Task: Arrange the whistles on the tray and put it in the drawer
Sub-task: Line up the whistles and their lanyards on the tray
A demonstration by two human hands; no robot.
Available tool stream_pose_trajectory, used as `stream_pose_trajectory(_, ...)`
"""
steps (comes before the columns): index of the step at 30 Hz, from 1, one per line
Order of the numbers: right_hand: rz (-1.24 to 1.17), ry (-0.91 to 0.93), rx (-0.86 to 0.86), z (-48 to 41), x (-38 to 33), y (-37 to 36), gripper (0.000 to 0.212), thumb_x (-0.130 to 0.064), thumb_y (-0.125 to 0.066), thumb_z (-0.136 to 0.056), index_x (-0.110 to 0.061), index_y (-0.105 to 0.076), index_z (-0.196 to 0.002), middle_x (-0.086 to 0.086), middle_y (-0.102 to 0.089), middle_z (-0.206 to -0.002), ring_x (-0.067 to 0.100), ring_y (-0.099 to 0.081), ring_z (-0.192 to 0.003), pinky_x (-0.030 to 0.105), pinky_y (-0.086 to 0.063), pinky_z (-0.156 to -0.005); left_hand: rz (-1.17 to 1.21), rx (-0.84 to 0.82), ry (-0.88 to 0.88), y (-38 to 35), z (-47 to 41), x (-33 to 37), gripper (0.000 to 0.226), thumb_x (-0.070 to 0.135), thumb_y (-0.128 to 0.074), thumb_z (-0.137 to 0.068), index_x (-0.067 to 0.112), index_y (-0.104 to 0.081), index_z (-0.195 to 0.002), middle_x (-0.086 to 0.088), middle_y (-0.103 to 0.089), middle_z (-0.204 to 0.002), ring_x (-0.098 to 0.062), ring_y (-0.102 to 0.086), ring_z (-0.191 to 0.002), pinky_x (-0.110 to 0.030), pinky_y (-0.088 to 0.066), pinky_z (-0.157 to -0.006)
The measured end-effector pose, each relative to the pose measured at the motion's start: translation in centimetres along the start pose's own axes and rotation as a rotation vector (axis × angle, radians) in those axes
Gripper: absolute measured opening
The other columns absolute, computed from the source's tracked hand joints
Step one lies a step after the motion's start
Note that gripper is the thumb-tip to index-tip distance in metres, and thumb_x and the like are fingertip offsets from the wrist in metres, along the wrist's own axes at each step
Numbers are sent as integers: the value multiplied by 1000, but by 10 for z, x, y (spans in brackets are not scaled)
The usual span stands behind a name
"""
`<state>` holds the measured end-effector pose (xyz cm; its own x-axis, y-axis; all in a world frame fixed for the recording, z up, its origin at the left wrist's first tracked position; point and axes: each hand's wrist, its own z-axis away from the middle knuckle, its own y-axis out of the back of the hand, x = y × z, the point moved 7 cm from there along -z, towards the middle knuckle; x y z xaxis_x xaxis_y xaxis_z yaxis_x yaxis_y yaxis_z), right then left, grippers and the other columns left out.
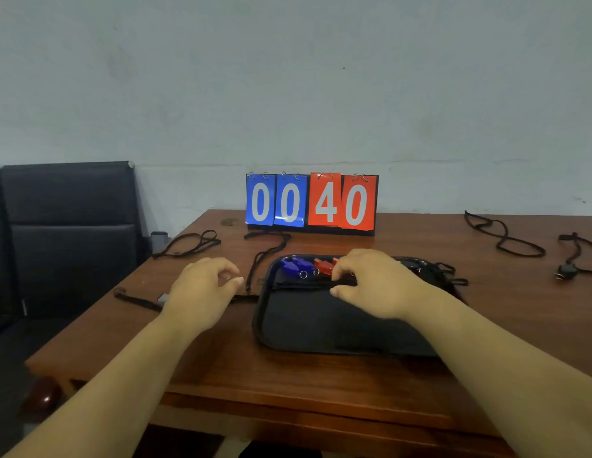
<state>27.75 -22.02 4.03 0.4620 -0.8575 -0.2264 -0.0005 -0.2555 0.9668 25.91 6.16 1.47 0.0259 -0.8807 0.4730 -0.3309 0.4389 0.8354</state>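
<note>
Right hand (374, 285) hovers over the dark tray (321, 328), fingers curled at a red whistle (324, 266), though a firm grip can't be confirmed; left hand (205, 289) sits loosely curled, holding nothing, beside it. Blue whistles (296, 265) already line the tray's far edge, but further back a black whistle (567, 271) and cords remain on the table (321, 381), so arranging looks roughly midway and the drawer step is untouched.

A pale grey-blue wall (288, 77) fills the upper part of the view — plain, with a few faint marks. Below it stands a brown wooden table (288, 375) with a glossy top. At the left is a dark padded seat (66, 209) — its backrest reaches up against the wall. The light is soft and even.
</note>
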Motion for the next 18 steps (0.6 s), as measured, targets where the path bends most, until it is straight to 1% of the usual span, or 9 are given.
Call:
stream_pose_trajectory(2,-21,54,-3,-8,-28,-5,22,-48,-67,-93,-34,-69,-110,-11,-60,-108,9,-56,-99,29,-51,-88,-13,31,3,13,8,-13,22,43,-66,-95,41,-64,-116,18,-61,-110,-7,-56,-109,-36,-52,-96)
stream_pose_trajectory(5,-53,136,1,-21,-68,-15,26,-48,-66,-93,-32,-70,-114,-10,-60,-113,9,-56,-104,31,-50,-94,-31,81,-1,30,19,-33,24,41,-65,-96,37,-64,-120,16,-60,-110,-8,-55,-109,-34,-50,-96)
stream_pose_trajectory(8,-50,197,1,-36,-101,-29,28,-46,-66,-94,-31,-70,-116,-8,-62,-116,14,-56,-108,36,-51,-97,-50,98,-30,38,27,-54,29,40,-66,-96,34,-66,-124,15,-62,-110,-9,-54,-110,-35,-51,-96)
stream_pose_trajectory(10,-33,226,-16,-48,-118,-39,29,-43,-65,-94,-28,-70,-118,-5,-63,-117,17,-57,-110,38,-51,-97,-75,101,-46,40,31,-65,32,41,-68,-94,34,-67,-126,14,-63,-114,-11,-55,-113,-36,-51,-98)
stream_pose_trajectory(14,53,231,-55,-69,-141,-54,41,-40,-60,-97,-25,-62,-136,1,-61,-131,23,-52,-123,44,-49,-103,-133,70,-33,42,34,-83,39,42,-67,-94,37,-61,-133,11,-61,-130,-16,-51,-124,-43,-46,-107)
stream_pose_trajectory(18,160,227,-151,-85,-157,-73,50,-34,-56,-100,-26,-49,-149,4,-56,-146,30,-46,-135,51,-45,-108,-196,5,-3,37,32,-98,47,45,-64,-95,41,-54,-140,11,-54,-140,-18,-46,-132,-43,-39,-109)
